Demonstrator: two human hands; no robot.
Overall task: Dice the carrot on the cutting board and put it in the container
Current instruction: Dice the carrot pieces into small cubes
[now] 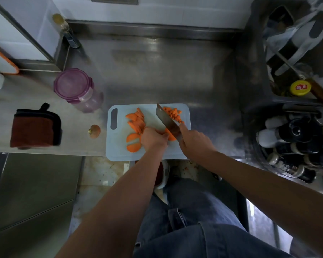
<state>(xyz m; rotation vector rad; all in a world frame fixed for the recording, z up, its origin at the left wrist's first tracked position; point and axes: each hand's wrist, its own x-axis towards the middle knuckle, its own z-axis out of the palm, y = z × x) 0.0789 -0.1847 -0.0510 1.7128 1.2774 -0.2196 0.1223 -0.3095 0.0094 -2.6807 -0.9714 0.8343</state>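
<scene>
Orange carrot slices (136,125) on pale blue cutting board (119,153), centre frame. Purple-lidded container (73,86), upper left. Dark red cloth (34,131), black trim. Yellow cap (300,88), red label, right.

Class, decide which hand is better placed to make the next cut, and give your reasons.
Right. The right hand grips the cleaver, blade against the carrot piece; the left hand only holds that piece.

The pale cutting board (119,151) lies at the worktop's (157,71) near edge, handle slot leftward. Carrot slices (136,123) (half-rounds, mostly) overlap on its left half; diced carrot (172,113) is heaped at its far right corner. One carrot chunk (171,137) sits mid-board under the cleaver (167,121), gripped by the left hand (153,139). The purple container (73,86) stands lidded beyond the board's left end.
</scene>
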